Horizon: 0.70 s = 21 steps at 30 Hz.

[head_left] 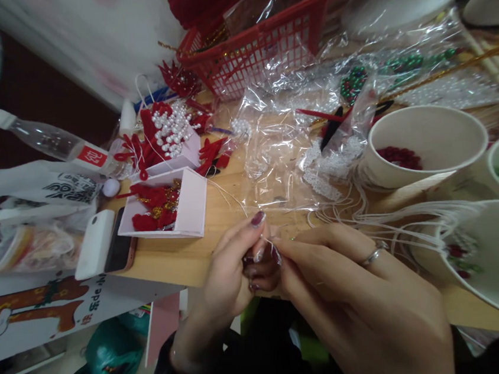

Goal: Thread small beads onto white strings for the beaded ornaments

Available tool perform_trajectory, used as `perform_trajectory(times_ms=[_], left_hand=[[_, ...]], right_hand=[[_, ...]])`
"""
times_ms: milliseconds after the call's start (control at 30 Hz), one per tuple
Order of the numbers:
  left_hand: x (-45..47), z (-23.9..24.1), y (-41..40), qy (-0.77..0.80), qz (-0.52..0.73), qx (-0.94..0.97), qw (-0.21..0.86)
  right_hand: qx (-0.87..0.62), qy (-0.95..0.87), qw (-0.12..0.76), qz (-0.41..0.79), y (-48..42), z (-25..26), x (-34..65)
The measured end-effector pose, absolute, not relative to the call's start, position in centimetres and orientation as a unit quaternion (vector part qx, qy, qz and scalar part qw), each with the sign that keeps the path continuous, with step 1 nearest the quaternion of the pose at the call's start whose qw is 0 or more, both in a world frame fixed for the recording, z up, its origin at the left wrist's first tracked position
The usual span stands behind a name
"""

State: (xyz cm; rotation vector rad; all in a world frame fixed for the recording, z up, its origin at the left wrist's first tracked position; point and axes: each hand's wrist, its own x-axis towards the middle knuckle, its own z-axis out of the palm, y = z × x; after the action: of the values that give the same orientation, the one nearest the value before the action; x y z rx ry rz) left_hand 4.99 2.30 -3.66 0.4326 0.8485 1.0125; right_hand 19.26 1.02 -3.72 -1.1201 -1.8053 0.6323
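Note:
Both my hands meet at the near edge of the wooden table (217,214). My left hand (227,272) has its fingers curled and pinches a thin white string (233,197) near the fingertips. My right hand (359,294), with a ring on one finger, pinches the same string right beside it. The string runs away over the table toward a small white box (189,208) holding red and gold trimmings. More white strings (395,219) lie spread to the right of my hands.
A second white box with pearl beads (170,130) and red pieces sits further back. A red plastic basket (261,43), crumpled clear bags (280,142), paper cups (423,145) with red and green beads, a plastic bottle (48,139) and a phone (120,248) crowd the table.

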Motion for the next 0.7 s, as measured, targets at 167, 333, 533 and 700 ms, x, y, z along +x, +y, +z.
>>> perform_trajectory(times_ms=[167,333,533,700], left_hand=[[5.10,-3.48,2.33,0.409,0.459,0.200,0.763],[5.05,-3.57,2.22,0.427,0.457,0.199,0.754],[5.03,-3.77,2.09,0.444,0.460,0.203,0.742],[5.10,-3.68,2.14,0.447,0.459,0.197,0.743]], right_hand=[[-0.455,-0.728,0.451,0.244,1.08,-3.61,19.08],[-0.454,-0.731,0.440,0.257,0.79,-3.68,19.30],[-0.452,-0.722,0.458,0.255,0.78,-3.65,19.25],[-0.453,-0.723,0.456,0.253,1.08,-3.64,19.15]])
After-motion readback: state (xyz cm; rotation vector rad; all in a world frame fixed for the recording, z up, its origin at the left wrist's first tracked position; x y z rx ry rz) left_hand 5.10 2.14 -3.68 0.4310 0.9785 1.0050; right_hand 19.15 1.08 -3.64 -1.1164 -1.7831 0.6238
